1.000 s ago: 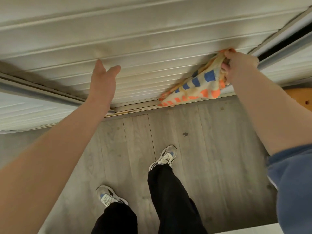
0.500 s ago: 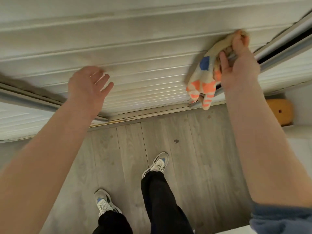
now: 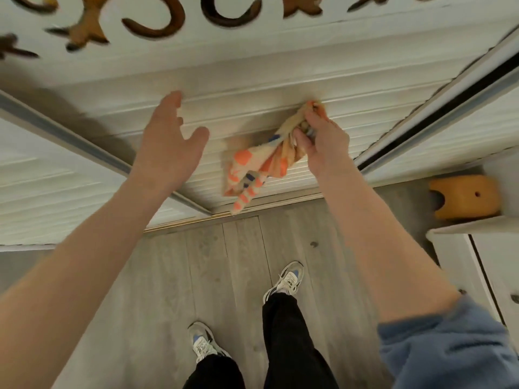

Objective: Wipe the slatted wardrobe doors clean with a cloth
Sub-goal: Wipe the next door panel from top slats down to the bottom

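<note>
Warm, dim indoor light. Wide-angle bending at the edges; motion blur smears the cloth [image 3: 254, 167] and upper cutouts [image 3: 157, 16]. Soft shadows under both hands.

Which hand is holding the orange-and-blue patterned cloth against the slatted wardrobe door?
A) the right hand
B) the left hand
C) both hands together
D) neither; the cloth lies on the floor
A: the right hand grips the bunched cloth against the slatted door, while the left hand is open and holds nothing.
</note>
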